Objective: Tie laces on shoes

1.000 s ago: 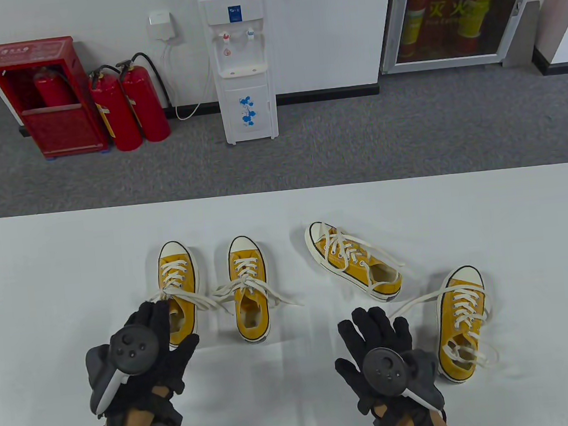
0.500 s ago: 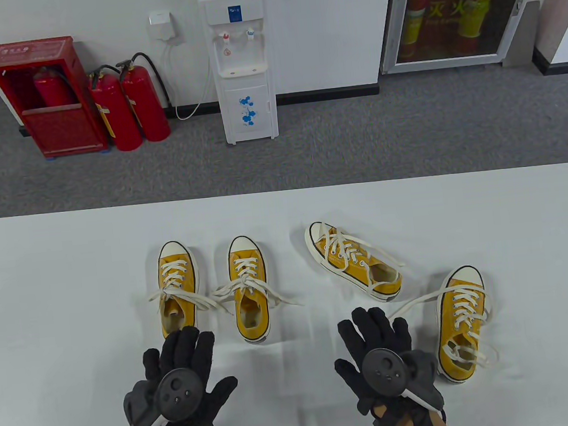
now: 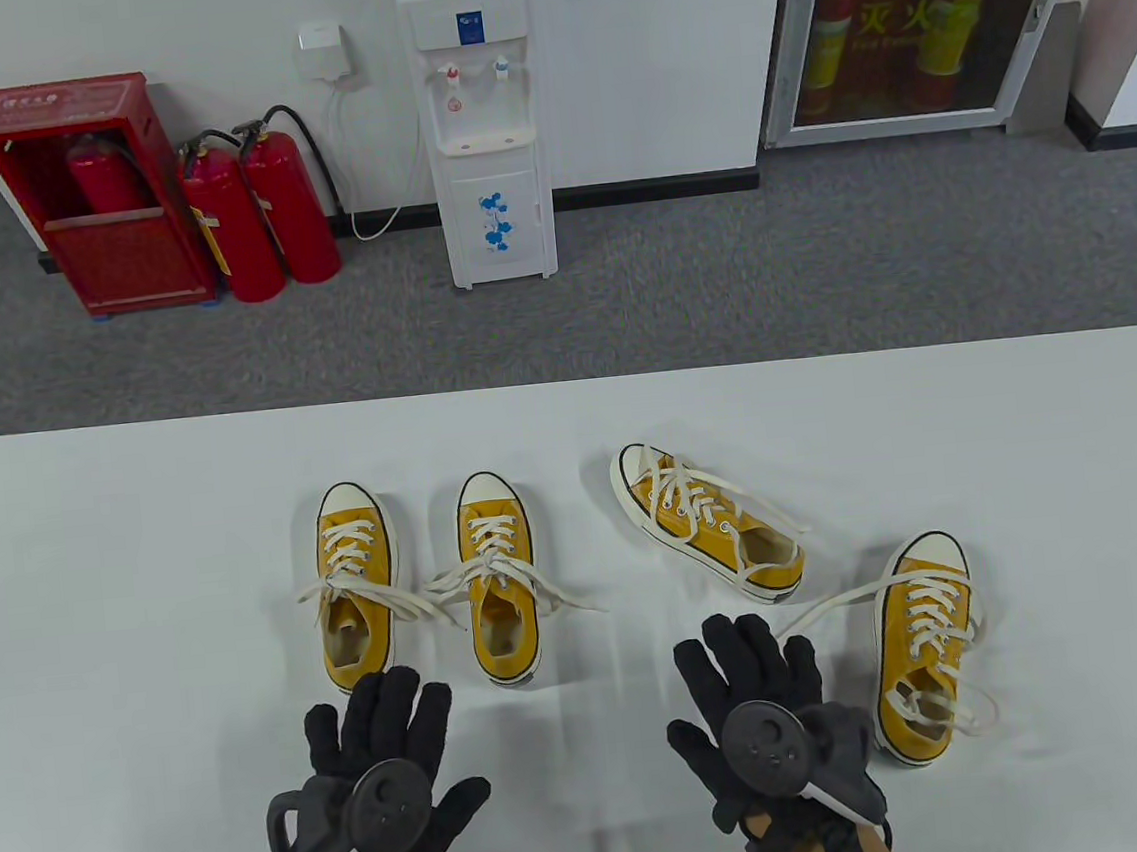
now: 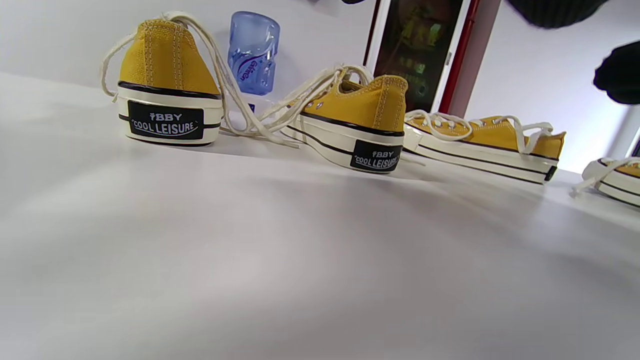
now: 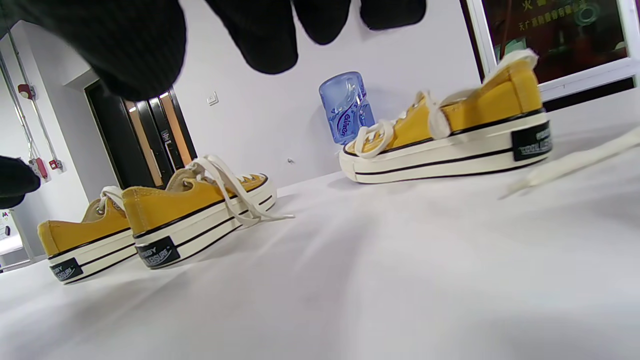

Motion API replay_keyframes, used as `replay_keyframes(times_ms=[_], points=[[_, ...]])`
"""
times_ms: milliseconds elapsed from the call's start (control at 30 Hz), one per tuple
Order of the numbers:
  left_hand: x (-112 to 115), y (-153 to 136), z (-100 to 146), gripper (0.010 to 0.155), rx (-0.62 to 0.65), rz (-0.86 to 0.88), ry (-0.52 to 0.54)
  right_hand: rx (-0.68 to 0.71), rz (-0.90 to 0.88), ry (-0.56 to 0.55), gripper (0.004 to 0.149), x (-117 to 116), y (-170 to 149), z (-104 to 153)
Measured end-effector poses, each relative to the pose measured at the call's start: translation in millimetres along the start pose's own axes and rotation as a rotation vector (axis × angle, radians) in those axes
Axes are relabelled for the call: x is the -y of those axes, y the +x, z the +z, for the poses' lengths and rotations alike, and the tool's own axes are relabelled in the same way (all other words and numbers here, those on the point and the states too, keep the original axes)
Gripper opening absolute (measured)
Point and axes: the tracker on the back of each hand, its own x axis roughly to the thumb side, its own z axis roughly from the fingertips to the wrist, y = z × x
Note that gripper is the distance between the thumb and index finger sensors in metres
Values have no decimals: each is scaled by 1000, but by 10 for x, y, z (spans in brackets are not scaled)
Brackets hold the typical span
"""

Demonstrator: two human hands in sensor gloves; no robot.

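Note:
Several yellow sneakers with loose white laces lie on the white table (image 3: 122, 589). The leftmost shoe (image 3: 353, 587) and the one beside it (image 3: 496, 579) point away from me, their laces (image 3: 414, 597) crossing between them. A third shoe (image 3: 708, 523) lies slanted, and a fourth (image 3: 926, 643) sits at the right. My left hand (image 3: 382, 735) lies flat with spread fingers just behind the leftmost shoe's heel (image 4: 167, 85), holding nothing. Spread flat and empty too, my right hand (image 3: 743, 670) lies left of the fourth shoe, whose lace end (image 5: 575, 165) trails toward it.
Past the table's far edge (image 3: 564, 383) are grey carpet, a white water dispenser (image 3: 484, 123), red fire extinguishers (image 3: 257, 215) and a red cabinet (image 3: 89, 191). A glass-fronted extinguisher case (image 3: 921, 20) is at the back right.
My left hand has let go of the leftmost shoe's lace, pulled back toward me and to the right, and flattened on the table. The right hand has stayed still.

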Motion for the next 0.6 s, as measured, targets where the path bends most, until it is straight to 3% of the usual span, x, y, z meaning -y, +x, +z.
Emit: replay_keyframes(times_ms=[200, 467, 600], points=[[4, 67, -5, 92, 13, -11, -16, -61, 4, -28, 77, 181, 11, -65], [23, 108, -15, 92, 26, -15, -30, -335, 46, -17, 81, 416, -101, -388], [28, 107, -19, 92, 28, -18, -30, -455, 104, 6, 81, 398, -206, -567]])
